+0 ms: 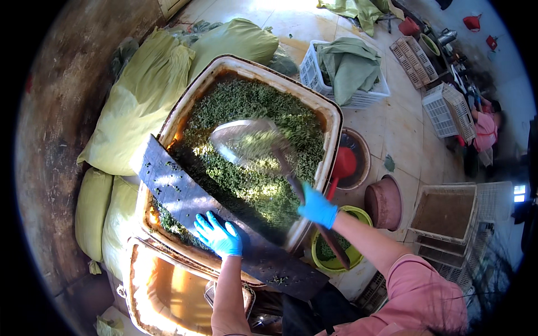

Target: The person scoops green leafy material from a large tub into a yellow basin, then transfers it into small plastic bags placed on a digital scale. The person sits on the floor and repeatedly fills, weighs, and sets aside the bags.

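A large rimmed tub point(330, 117) holds a mass of small green berry-like pieces point(230, 95) in murky liquid. A dark board point(185, 190) lies slanting across its near left side, with green bits on it. My left hand point(218, 235), in a blue glove, lies on the board with fingers spread. My right hand point(316, 207), also gloved in blue, grips the dark handle point(330, 241) of a wide round sieve-like scoop. Its head point(246, 140) is blurred over the green mass.
Yellowish sacks point(129, 101) line the left. Below is a second tub point(157, 274). To the right are a red dipper point(342, 165), a pink basin point(381, 201), a yellow-green bucket point(353, 213) and stacked crates point(443, 207). A white crate point(364, 98) holds cloth. A person in pink point(485, 129) sits far right.
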{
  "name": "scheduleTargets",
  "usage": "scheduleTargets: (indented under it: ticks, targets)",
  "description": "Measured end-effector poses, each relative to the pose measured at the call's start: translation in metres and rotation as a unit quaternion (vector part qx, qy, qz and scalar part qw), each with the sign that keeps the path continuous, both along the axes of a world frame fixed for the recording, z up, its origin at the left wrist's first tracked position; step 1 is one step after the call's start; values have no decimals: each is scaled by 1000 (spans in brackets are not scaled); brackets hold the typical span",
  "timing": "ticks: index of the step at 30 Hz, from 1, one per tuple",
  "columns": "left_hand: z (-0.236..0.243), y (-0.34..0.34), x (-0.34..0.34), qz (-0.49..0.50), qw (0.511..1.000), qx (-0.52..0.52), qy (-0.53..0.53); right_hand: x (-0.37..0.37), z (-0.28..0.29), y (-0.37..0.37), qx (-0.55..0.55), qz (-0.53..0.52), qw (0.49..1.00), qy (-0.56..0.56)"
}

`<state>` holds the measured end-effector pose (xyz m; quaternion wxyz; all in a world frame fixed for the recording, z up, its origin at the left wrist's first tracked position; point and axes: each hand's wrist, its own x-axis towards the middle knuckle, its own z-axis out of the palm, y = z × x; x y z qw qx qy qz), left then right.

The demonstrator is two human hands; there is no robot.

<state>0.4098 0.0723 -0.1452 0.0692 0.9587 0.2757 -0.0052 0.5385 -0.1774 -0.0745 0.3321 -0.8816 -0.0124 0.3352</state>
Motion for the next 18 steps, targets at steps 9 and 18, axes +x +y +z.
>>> scheduleTargets:
  ticks: [9,18]
  targets:
    - [-24,3,-13,19,999,-29,-24,-103,-1,6,-38,117,992,8]
    - [-3,2,-1,11,997,-49,-50,-105,20,-36,-80,77,992,-57]
